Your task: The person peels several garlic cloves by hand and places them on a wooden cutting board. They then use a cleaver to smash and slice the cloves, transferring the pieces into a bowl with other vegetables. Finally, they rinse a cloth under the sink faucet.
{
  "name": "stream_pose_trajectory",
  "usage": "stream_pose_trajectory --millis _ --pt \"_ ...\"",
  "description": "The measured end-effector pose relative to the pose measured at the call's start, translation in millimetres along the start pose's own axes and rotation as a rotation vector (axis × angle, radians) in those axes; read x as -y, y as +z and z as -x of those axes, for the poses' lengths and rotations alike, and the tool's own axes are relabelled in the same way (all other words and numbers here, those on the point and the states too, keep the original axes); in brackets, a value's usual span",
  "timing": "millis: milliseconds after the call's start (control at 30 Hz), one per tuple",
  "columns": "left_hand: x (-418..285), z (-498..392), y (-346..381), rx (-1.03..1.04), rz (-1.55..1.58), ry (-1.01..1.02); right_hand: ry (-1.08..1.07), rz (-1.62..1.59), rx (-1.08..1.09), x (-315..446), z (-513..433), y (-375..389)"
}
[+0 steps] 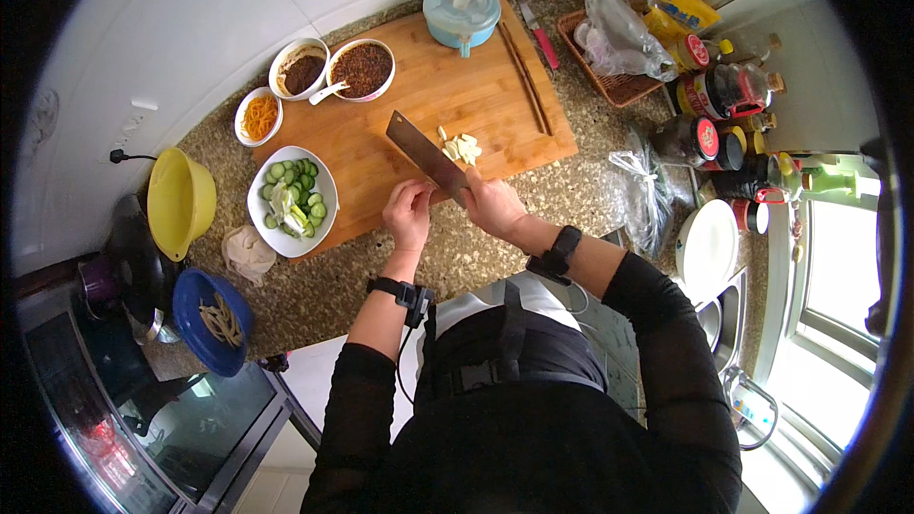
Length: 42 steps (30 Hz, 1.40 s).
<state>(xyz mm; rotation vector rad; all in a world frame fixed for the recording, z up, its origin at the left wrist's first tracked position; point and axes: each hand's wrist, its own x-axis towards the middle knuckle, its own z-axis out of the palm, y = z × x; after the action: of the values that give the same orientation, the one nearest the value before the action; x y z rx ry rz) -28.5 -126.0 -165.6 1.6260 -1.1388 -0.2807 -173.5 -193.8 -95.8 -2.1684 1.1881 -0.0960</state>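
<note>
My right hand [494, 205] grips the handle of a Chinese cleaver [427, 157], its dark blade slanting up and left above the bamboo cutting board [400, 132]. My left hand [408, 213] is at the board's front edge, fingers bunched beside the lower part of the blade. Whether it pinches anything is hidden. Just right of the blade lies a small heap of pale peeled pieces, apparently garlic cloves [463, 148]. To the left, a white bowl [328, 232] holds sliced cucumber [314, 198] with pale green-white pieces, perhaps scallion [289, 210], on top.
Behind stand a bowl of shredded carrot [259, 118], two bowls of dark sauce [363, 70] and a lidded blue pot [463, 13]. Chopsticks [527, 78] and a pink-handled knife [540, 36] lie right. Yellow [182, 200] and blue [213, 321] basins flank the left; jars and bottles [696, 139] crowd the right.
</note>
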Motion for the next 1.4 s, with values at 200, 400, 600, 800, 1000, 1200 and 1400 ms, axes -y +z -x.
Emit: stream_pose_trajectory --millis 200,400,600,800,1000,1200,1400 --pt "2 1 1 -0.013 0.004 0.007 -0.072 0.058 0.057 -5 13 -19" --pt "2 0 -1 -0.003 0.019 0.02 -0.068 0.04 0.076 -5 12 -22" --pt "0 1 -1 -0.004 0.053 -0.007 -0.082 0.053 0.079 -7 8 -12" --pt "-4 -1 -3 0.023 0.024 -0.011 0.015 -0.054 -0.031 0 -8 8" --pt "-2 0 -2 0.029 0.071 -0.036 -0.012 -0.058 0.036 -6 3 -6" --pt "1 1 -2 0.02 0.023 -0.026 -0.042 -0.091 0.017 -4 8 -15" --pt "-1 0 -2 0.008 0.034 -0.017 -0.056 -0.124 0.013 -11 4 -8"
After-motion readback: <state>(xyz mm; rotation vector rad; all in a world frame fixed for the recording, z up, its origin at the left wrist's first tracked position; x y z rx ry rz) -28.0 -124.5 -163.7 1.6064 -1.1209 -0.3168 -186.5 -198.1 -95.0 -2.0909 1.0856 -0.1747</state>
